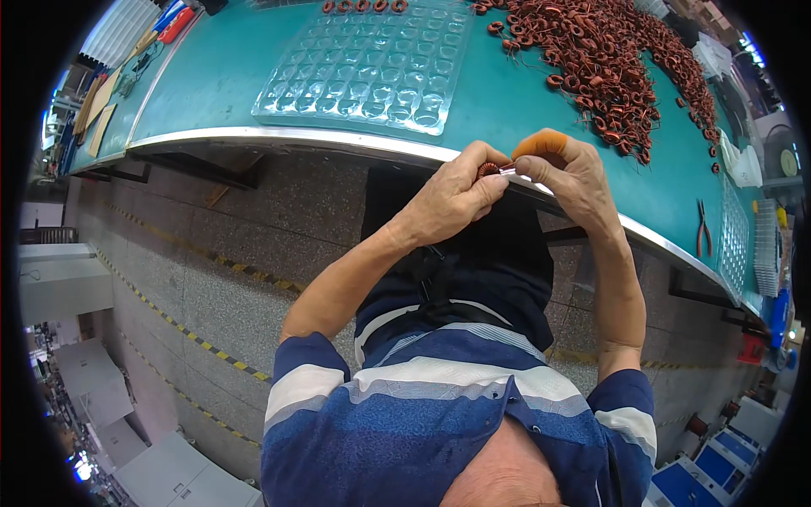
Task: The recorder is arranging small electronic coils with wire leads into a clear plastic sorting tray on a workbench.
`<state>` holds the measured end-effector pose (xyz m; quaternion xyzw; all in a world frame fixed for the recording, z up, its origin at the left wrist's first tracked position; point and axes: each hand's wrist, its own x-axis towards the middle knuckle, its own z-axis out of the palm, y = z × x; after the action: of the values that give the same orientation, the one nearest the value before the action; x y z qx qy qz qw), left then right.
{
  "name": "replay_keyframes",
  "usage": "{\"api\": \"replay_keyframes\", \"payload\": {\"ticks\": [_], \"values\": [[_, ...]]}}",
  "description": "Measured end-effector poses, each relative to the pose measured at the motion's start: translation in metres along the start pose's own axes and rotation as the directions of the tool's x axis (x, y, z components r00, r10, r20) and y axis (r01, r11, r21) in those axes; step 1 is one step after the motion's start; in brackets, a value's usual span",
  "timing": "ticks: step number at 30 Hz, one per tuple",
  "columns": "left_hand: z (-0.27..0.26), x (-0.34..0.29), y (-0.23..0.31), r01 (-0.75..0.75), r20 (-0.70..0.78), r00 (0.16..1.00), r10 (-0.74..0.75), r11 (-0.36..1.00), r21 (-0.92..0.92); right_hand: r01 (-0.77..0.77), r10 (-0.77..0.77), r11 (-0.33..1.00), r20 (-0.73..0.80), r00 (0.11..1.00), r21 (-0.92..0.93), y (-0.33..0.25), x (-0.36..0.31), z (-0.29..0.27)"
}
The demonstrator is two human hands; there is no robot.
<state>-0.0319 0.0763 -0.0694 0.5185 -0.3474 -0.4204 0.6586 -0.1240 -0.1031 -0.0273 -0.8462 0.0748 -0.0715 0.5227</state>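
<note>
At the table's front edge, my left hand [456, 193] pinches a small ring coil [487, 171] wound with copper-coloured wire. Close against it, my right hand [576, 182] is closed, thumb against forefinger, at the coil's wire leads [507, 168]. An orange cover [541, 143] wraps a finger of this hand. The fingers hide part of the coil and the exact grip on the leads. Beyond my hands lies a clear plastic tray [351, 110] with round pockets, and a few similar coils [363, 6] sit along its far edge.
A large heap of copper-coloured coils [604, 80] covers the back right of the green table [203, 80]. Red-handled pliers [704, 230] lie at the right, beside another clear pocketed tray [734, 232]. The table's metal edge [338, 142] runs just in front of me.
</note>
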Motion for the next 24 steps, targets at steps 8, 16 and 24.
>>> {"api": "replay_keyframes", "payload": {"ticks": [8,16,24], "values": [[-0.041,0.006,0.004,-0.282,-0.142,0.874,0.464,0.723,0.630,0.057,-0.052,0.995,-0.059,0.997,0.084,-0.005,0.038,-0.004],[-0.086,0.022,-0.002,-0.096,-0.039,0.736,0.676,0.162,0.982,0.321,-0.393,0.865,-0.124,0.911,-0.385,-0.018,0.208,-0.025],[-0.086,0.025,-0.001,-0.085,-0.085,0.740,0.668,0.218,0.972,0.352,-0.369,0.712,0.102,0.924,-0.608,0.004,0.327,-0.009]]}}
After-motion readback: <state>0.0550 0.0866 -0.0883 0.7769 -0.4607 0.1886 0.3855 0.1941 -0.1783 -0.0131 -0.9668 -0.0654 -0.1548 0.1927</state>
